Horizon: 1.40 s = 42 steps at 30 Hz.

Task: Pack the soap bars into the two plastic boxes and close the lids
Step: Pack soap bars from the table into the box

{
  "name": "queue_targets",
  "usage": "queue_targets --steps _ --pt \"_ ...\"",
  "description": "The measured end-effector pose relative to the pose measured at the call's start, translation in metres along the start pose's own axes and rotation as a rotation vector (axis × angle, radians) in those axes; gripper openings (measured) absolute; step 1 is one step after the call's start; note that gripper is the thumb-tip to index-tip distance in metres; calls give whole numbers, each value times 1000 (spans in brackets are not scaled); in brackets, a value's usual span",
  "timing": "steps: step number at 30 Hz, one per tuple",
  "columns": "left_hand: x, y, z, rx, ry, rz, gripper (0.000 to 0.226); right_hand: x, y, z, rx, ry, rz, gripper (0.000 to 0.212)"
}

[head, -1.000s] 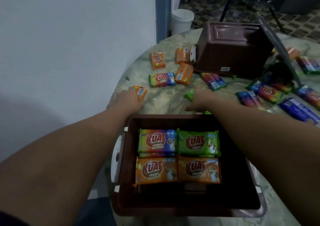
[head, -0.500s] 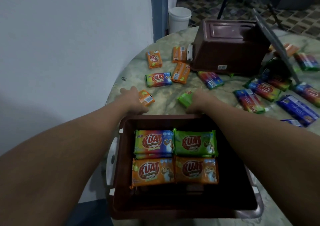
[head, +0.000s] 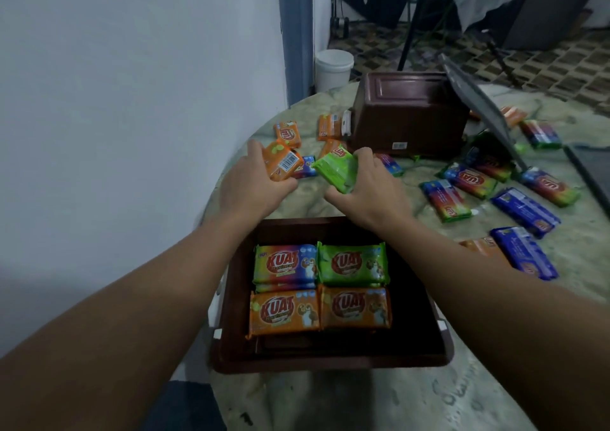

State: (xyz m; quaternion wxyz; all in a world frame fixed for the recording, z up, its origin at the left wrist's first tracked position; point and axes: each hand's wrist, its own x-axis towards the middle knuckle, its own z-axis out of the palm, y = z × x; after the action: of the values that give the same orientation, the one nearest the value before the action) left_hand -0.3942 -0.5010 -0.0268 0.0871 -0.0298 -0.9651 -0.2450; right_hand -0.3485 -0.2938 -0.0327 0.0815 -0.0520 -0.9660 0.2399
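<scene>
An open brown plastic box (head: 425, 328) sits close to me with several soap bars packed in its left part, orange, green and rainbow wrappers. Just beyond its far rim my left hand (head: 251, 186) grips an orange soap bar (head: 283, 164), barcode side up. Beside it my right hand (head: 366, 186) holds a green soap bar (head: 336, 168), tilted. A second brown box (head: 409, 113) lies on its side at the back of the table, its lid (head: 478, 110) swung open to the right.
Loose soap bars lie scattered on the round marbled table (head: 363, 404): orange ones (head: 288, 132) at the back left, rainbow (head: 470, 179) and blue ones (head: 525, 211) on the right. A white wall stands on the left. A white bucket (head: 334, 67) is on the floor beyond.
Both hands have lifted their bars off the table: the left raised the orange bar, the right raised the green one. The view also shifted slightly.
</scene>
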Motion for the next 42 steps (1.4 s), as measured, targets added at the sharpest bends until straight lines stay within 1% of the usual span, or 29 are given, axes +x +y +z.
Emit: queue_targets --steps 3,7,9,12,14,16,20,26,32,36,39,40,42 --pt "-28 9 -9 -2 28 53 66 -27 2 -8 41 17 -52 74" --pt "-70 7 -15 49 5 151 69 -66 12 -15 7 -50 -99 72" --pt "-91 0 -14 57 -53 194 71 -83 20 -18 -22 -102 -126 72" --pt "-116 -13 -15 75 -181 250 77 -103 31 -24 -50 -191 -190 77" --pt "-129 -23 -18 74 -261 289 75 -113 36 -24 -106 -239 -260 78" --pt "-141 -32 -18 91 -304 343 72 -121 39 -20 -190 -258 -313 80" --pt "-156 -43 -9 213 -261 467 80 -127 42 -10 -324 -237 -400 83" --pt "-152 -45 -4 279 -280 533 81 -125 44 -6 -400 -284 -441 86" --pt "-155 -46 -4 285 -331 593 85 -126 44 -6 -438 -316 -458 87" --pt "-156 -47 -3 186 -343 557 87 -125 44 -7 -438 -321 -457 87" --pt "-157 -48 -4 130 -317 564 82 -126 44 -6 -432 -319 -459 87" --pt "-157 -46 -5 98 -313 556 77 -126 44 -6 -432 -320 -458 87" --pt "-159 -43 -7 29 -277 551 58 -125 45 -6 -437 -321 -457 87"
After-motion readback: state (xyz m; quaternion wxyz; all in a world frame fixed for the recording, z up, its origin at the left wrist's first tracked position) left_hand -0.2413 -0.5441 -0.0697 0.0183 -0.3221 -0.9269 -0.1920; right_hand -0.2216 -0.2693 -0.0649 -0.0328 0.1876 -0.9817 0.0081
